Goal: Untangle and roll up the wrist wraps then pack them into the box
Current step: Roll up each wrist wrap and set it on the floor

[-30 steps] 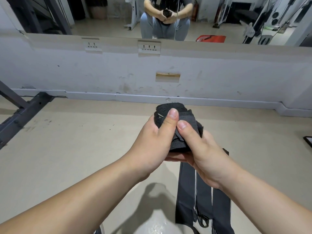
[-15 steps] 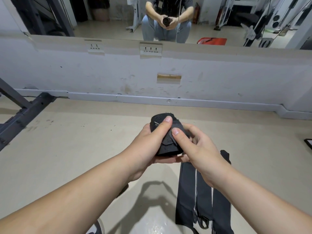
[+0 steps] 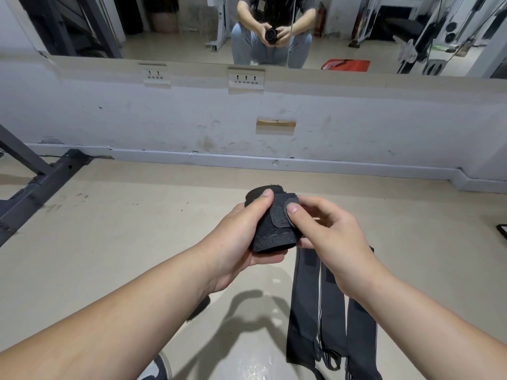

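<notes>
A black wrist wrap rolled into a tight cylinder is held above the floor at the centre of the view. My left hand grips the roll from the left, thumb across its top. My right hand holds it from the right, its thumb pressing the rounded fastening tab onto the roll's side. Several dark grey wraps lie flat and side by side on the floor below my right wrist, their thumb loops at the near end. No box shows in this view.
A white wall with a skirting board runs across ahead, with a mirror above it reflecting me. A dark steel rack foot lies at the left. A black edge shows at far right. My shoe is at the bottom.
The roll has dropped lower and turned upright in my hands. My right thumb has slid onto the fastening tab and pressed it flat against the roll.
</notes>
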Demonstrator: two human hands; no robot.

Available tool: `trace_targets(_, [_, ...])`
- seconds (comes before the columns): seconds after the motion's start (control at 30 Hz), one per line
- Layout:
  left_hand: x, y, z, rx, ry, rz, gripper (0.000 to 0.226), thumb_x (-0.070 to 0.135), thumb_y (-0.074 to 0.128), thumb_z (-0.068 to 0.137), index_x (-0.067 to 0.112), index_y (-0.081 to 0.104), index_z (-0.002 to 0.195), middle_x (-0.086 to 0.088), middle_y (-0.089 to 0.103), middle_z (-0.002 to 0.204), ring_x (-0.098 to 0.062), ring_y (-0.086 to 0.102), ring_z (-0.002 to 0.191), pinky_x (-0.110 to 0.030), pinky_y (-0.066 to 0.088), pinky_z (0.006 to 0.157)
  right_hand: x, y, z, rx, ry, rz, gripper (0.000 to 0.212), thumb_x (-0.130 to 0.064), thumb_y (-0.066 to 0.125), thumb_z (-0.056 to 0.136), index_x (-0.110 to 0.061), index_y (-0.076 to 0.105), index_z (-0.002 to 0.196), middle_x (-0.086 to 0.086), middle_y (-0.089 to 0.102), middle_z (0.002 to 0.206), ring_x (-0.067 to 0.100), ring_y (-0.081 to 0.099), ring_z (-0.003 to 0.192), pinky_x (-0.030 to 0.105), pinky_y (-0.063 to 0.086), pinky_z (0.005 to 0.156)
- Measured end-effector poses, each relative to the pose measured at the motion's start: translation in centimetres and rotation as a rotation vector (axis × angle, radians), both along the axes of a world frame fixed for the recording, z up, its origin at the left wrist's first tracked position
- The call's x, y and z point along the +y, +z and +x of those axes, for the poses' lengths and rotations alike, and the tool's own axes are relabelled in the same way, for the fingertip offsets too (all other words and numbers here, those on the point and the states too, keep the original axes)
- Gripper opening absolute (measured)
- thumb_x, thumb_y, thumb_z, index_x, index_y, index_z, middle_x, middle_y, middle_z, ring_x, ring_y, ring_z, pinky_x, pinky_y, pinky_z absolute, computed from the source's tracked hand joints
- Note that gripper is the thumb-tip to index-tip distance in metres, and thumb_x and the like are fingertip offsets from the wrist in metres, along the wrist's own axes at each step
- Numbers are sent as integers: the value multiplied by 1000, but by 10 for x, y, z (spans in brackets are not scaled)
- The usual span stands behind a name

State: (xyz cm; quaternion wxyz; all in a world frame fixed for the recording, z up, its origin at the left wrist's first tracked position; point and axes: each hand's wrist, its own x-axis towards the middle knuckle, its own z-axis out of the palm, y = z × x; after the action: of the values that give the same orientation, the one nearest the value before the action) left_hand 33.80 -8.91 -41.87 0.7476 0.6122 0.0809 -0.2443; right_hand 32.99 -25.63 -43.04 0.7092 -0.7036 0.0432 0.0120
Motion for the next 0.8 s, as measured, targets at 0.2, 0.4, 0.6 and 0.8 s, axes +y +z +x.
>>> trace_targets(0.2, [-2,-2,2,-27,9,-50,55,63,41,106,25,61,141,-5,76,127,-23,73,118,-48,60,99,-1,8,-7,-173,23,-215,43,-32,93,74,-35,75,114,-15,71,112,6,70,102,23,58,80])
trace_targets(0.4, [-2,-5,3,12,27,-60,62,67,45,103,23,56,144,-10,73,132,-29,75,113,-47,63,92,-9,17,1,-292,16,-380,40,-20,92,77,-32,77,112,-14,76,102,1,73,90,15,56,79])
trace_targets(0.6, [-5,-3,-1,-43,45,-57,48,50,66,99,26,58,140,-6,75,127,-24,76,111,-47,62,92,-9,19,-1,-444,-8,-461,29,-1,75,91,-30,78,89,-8,76,88,6,72,86,10,51,72])
trace_targets(0.8, [-3,1,-1,5,35,-96,41,46,59,103,22,66,135,-6,78,121,-25,76,111,-47,59,98,-15,26,2,-394,44,-243,26,-4,73,95,-27,81,86,-3,73,86,7,67,79,17,49,69])
